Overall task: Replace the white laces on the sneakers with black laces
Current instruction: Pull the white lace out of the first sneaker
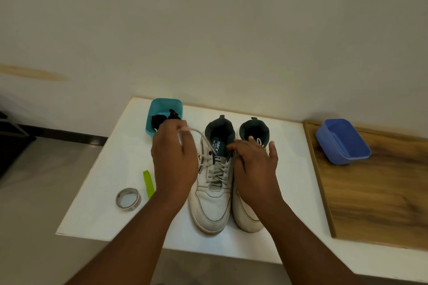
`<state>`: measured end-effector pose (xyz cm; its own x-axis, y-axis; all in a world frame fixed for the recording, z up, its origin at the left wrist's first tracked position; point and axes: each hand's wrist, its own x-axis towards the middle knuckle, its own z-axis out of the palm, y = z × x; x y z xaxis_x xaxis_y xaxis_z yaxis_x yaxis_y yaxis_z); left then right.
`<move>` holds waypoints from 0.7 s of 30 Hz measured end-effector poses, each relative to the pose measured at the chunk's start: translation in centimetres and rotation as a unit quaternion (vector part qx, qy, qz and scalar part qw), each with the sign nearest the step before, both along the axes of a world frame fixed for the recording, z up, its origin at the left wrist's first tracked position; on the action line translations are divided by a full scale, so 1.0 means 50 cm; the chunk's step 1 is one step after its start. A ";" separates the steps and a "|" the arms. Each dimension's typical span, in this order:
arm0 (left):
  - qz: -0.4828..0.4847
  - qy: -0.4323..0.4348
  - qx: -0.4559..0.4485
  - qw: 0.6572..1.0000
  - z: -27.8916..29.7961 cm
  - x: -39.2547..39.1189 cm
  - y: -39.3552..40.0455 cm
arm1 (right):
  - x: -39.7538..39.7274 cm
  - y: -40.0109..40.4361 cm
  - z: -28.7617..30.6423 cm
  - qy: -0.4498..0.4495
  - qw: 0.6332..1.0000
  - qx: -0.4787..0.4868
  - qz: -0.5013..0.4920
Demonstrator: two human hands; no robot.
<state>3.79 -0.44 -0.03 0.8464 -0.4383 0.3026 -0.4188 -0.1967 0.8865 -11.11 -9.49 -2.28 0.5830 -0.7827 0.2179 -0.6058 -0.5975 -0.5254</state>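
Two white sneakers stand side by side on the white table [289, 187], toes toward me. The left sneaker [213, 203] is threaded with a white lace [216, 171]. My left hand [173, 157] pinches one loose end of that lace and holds it up and to the left of the shoe. My right hand [254, 166] rests with straight fingers over the right sneaker [246, 217], fingertips at the left sneaker's collar. Black laces [159, 120] lie in a teal bowl [165, 105] behind my left hand.
A metal tape roll [128, 199] and a green clip [148, 184] lie at the table's left. At the right, a blue bowl [342, 141] sits on a wooden board [382, 192]. A wall stands close behind the table.
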 end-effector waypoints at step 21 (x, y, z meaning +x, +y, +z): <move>-0.005 0.174 0.165 0.971 0.019 0.019 0.055 | 0.021 0.019 -0.009 0.057 0.998 -0.026 0.008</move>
<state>4.73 2.33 0.92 0.8670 -0.4720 -0.1596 -0.1086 -0.4916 0.8640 -10.07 -8.55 -2.72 0.6185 -0.7627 0.1890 -0.6502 -0.6318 -0.4220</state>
